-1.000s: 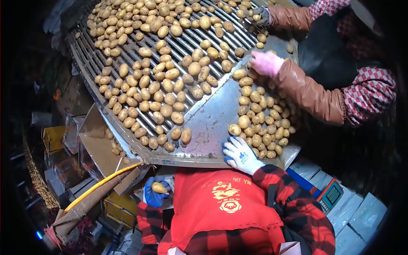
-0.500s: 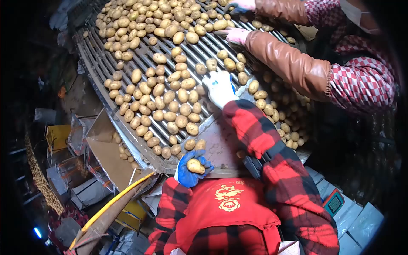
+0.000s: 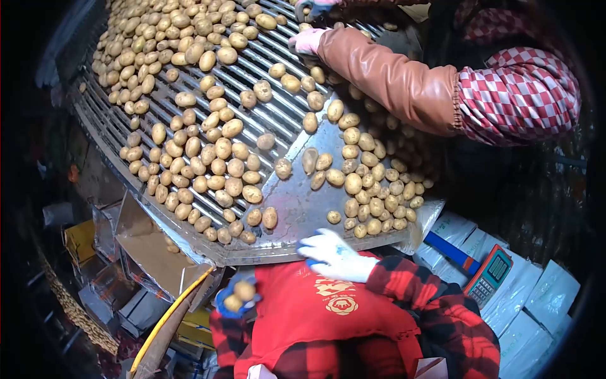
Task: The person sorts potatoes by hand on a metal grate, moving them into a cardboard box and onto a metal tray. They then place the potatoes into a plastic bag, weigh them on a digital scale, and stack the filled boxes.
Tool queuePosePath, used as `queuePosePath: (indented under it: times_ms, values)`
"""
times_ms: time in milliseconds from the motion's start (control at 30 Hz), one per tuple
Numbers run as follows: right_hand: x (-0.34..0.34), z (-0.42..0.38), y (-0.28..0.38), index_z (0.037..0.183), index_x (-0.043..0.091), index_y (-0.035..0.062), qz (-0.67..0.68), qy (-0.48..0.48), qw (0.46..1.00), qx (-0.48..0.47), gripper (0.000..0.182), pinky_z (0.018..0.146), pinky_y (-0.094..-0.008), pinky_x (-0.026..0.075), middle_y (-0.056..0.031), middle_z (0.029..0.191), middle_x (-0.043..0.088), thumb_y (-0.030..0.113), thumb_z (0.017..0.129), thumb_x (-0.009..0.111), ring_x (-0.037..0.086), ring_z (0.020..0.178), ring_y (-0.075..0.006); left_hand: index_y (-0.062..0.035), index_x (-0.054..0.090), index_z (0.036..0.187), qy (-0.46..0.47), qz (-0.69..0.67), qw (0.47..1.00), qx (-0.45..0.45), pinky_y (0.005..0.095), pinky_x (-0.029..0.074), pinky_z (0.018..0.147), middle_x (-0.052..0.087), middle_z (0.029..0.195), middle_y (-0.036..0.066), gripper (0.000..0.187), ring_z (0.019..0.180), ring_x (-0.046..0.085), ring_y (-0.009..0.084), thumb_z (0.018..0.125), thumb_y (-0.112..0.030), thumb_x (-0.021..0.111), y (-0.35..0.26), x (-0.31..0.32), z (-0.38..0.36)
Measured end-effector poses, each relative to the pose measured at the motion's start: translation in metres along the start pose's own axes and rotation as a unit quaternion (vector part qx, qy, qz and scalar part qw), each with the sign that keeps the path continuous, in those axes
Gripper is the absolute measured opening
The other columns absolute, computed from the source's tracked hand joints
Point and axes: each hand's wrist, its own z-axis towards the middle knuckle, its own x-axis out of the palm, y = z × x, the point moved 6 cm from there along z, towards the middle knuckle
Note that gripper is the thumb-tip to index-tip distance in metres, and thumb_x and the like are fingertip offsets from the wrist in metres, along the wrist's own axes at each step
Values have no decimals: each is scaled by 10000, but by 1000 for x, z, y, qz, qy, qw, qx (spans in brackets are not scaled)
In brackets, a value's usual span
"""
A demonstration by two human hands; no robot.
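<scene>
My left hand [image 3: 223, 302], in a blue-palmed glove, is low beside my red apron [image 3: 284, 316], fingers curled round two potatoes [image 3: 244, 290]. My right hand [image 3: 334, 254], gloved in white with blue at the fingertips, hovers before the apron near the metal table's front edge. Its fingers are spread and I see nothing held in it. Potatoes [image 3: 222, 149] lie scattered over the slatted metal rollers [image 3: 262, 114]. More potatoes [image 3: 372, 189] are heaped on the right of the smooth metal plate [image 3: 290, 199].
Across the rollers a co-worker's pink-gloved hand [image 3: 307, 42] and brown sleeve [image 3: 391, 82] reach in from the right. An open cardboard box [image 3: 151, 249] with a yellow edge strip [image 3: 167, 322] stands at lower left. At right, a calculator [image 3: 489, 276] rests on wrapped boxes [image 3: 514, 316].
My right hand has drawn back from the rollers to the apron. My left hand has moved down and left, now showing two potatoes instead of one. The view has shifted right.
</scene>
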Motion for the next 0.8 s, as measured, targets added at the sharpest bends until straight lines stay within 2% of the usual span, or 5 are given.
queuePosePath:
  times_ms: [200,400,467,567,800]
  values:
    - [-80,-24,-30,1288,528,86,-351,-49,899,257,545,1132,-555,240,-125,1243,533,281,793,647,457,1233,-348,-134,385,1479,-85,-47,803,589,382,511,830,460,1463,107,605,1199,546,238,950,-398,515,-51,-4,-167]
    - [-79,15,-98,1304,544,30,-539,12,788,299,537,1169,-542,187,-113,1063,589,346,873,596,551,1008,-290,-123,411,1452,182,-532,726,396,413,457,1057,462,1468,109,571,1345,460,243,988,-453,448,-82,-49,-179]
    - [-93,12,-99,1238,570,42,-412,-83,867,267,503,1153,-531,212,-119,1048,592,311,820,642,545,1002,-289,-114,536,1288,-273,28,810,517,365,493,806,629,1200,111,443,1139,594,245,966,-417,522,-47,-32,-140]
    - [-106,8,-75,1135,600,63,-199,-135,929,281,465,1094,-536,282,-133,1032,619,305,747,690,557,1020,-311,-82,459,1411,85,-7,970,226,453,514,907,574,1319,154,559,1145,587,321,1000,-460,430,10,78,31]
    - [-75,80,-32,1344,512,51,-299,-153,928,163,637,1114,-602,228,-209,1255,547,313,789,683,493,1182,-378,-158,458,1386,-103,75,960,249,460,552,863,579,1299,146,475,1161,597,351,984,-397,541,-12,84,191]
